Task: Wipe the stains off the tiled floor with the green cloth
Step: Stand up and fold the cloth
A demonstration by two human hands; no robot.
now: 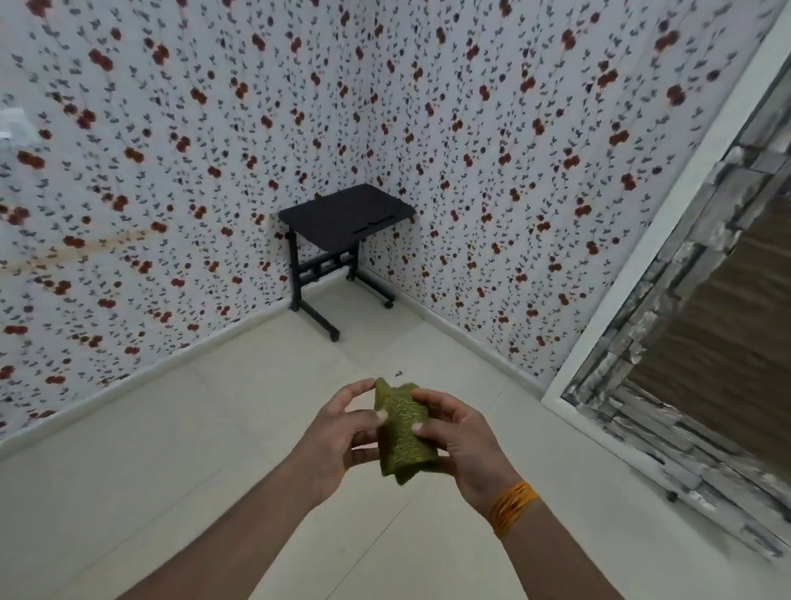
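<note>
Nearest the camera, two bare forearms reach forward, the right one wearing an orange thread band point(512, 507) at the wrist. Both hands meet at chest height over the floor. The right hand point(460, 440) grips the green cloth point(400, 430) with its fingers curled round the far edge and the thumb pressed on the near face. The left hand point(343, 430) pinches the cloth's left edge, forefinger at the top corner. The folded cloth stands with its long axis roughly upright, held well above the tiled floor point(183, 449), so the coming move looks to be downward. A small dark speck point(398, 374) lies on the tiles just beyond the cloth. Farther off, a black worktop point(346, 215) stands in the corner against floral wallpaper point(160, 139).
</note>
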